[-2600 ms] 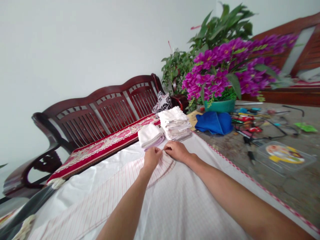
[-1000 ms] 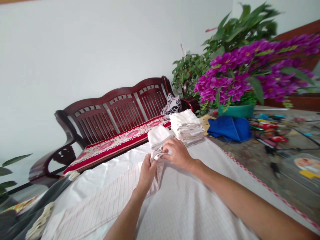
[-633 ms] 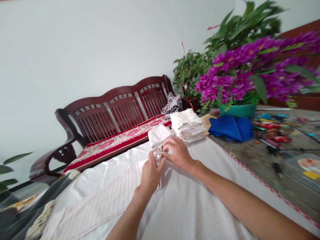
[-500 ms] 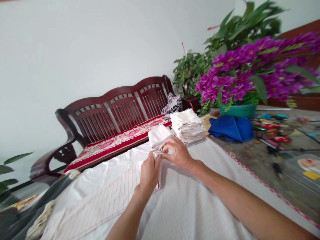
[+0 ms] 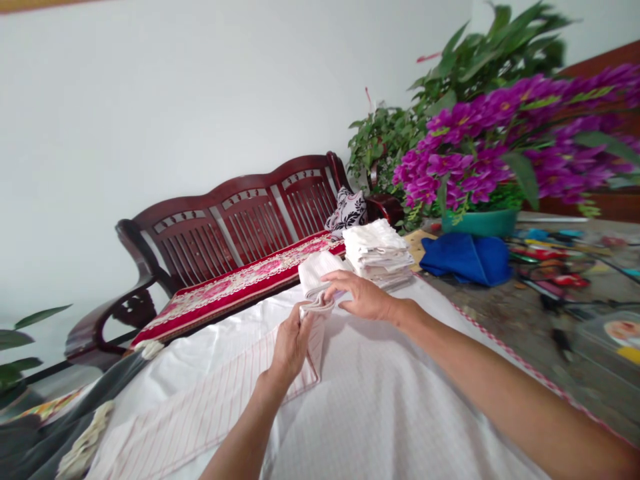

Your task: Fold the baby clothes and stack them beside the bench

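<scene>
Between my two hands is a folded whitish cloth (image 5: 315, 308) with its layers bunched at the edge. My left hand (image 5: 290, 341) is closed on the near left edge, thumb and fingers pinching it. From the right, my right hand (image 5: 366, 297) has its fingers bent over the same cloth, gripping its right side. A rounded folded part (image 5: 320, 272) rises just behind the fingers. Below and left of my left hand, a long white cloth with pink stripes (image 5: 200, 407) lies flat. Just beyond my right hand stands a stack of folded white cloths (image 5: 377, 248).
A white sheet (image 5: 390, 407) with a red-checked edge covers the surface. On the right are a blue cloth (image 5: 465, 259), purple flowers in a teal pot (image 5: 480, 223) and scattered tools (image 5: 555, 260). Behind stands a wooden bench (image 5: 240, 207); dark fabric (image 5: 65, 413) lies at left.
My left hand has shifted slightly left and down with the cloth's edge. My right fingers have spread a little and reach further over the fold. More of the striped cloth's end shows.
</scene>
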Available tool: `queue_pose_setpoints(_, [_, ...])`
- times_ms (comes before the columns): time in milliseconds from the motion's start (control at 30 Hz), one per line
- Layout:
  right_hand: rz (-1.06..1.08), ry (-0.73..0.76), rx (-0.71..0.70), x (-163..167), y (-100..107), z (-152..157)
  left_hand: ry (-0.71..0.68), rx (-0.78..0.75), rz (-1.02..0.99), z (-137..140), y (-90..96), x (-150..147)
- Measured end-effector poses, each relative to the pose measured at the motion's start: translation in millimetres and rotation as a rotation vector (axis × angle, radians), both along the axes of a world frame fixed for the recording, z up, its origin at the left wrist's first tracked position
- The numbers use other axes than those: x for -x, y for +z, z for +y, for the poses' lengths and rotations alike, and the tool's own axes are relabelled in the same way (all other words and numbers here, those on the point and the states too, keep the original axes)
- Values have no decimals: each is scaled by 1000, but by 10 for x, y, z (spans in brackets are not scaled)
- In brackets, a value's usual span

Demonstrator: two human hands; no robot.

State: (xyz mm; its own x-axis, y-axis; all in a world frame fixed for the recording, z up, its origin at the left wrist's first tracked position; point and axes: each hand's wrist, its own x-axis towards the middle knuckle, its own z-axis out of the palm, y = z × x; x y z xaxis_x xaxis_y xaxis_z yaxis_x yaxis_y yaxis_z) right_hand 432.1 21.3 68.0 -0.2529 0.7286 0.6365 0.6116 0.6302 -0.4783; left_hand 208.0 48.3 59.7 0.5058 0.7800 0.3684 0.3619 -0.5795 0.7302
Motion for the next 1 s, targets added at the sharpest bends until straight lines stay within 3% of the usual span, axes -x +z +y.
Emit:
queue_pose_setpoints(200, [-69, -33, -13, -9, 20, 53, 16, -27, -10, 37, -7, 19])
queue_pose_setpoints(400, [249, 11, 96, 18, -15, 89, 11, -64, -64, 1, 35, -27])
queue_pose_setpoints(567, [378, -91, 120, 33, -125, 143, 13, -121, -48, 11, 84, -79])
queue_pose_setpoints(800, [52, -46, 36, -71, -111, 92, 133, -343, 58, 0, -23, -166])
queue_pose_setpoints(1000, [12, -68, 110, -334, -375, 90, -1, -304, 315, -234, -203, -451])
